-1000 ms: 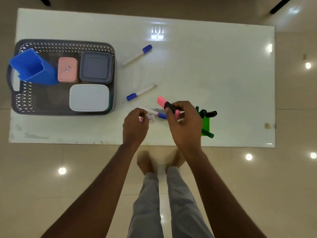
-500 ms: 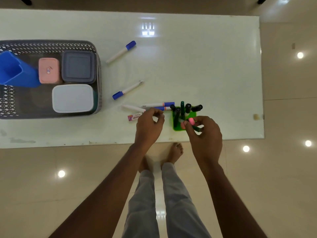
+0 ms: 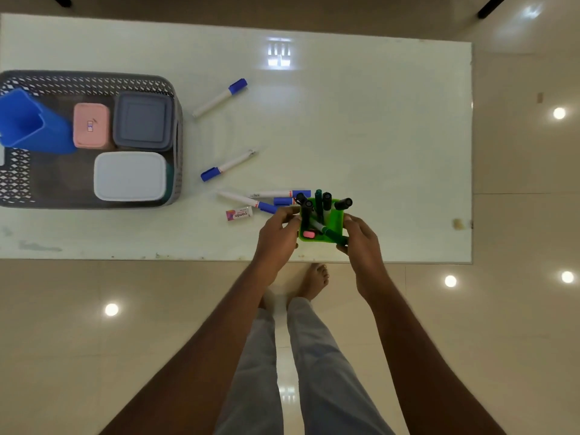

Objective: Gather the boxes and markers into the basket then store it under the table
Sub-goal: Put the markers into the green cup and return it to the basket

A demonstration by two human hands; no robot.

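- The left hand (image 3: pixel 277 235) and right hand (image 3: pixel 361 238) curl against opposite sides of the green holder (image 3: pixel 337 215) of markers, gripping it between them at the front edge of the bench (image 3: pixel 376 120).
- The basket (image 3: pixel 94 80) sits well apart to the left (the left hand's side), boxes already inside.
- Loose blue-capped markers (image 3: pixel 241 200) lie between, their long axes roughly left-right.

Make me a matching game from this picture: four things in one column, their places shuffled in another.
1 pink box
2 green holder
3 white box
4 camlin packet

A on the table, left of the left hand
B in the basket, nearest the person
C between left hand and right hand
D in the basket, between blue cup and grey box

Pairs: 1-D, 2-C, 3-B, 4-A
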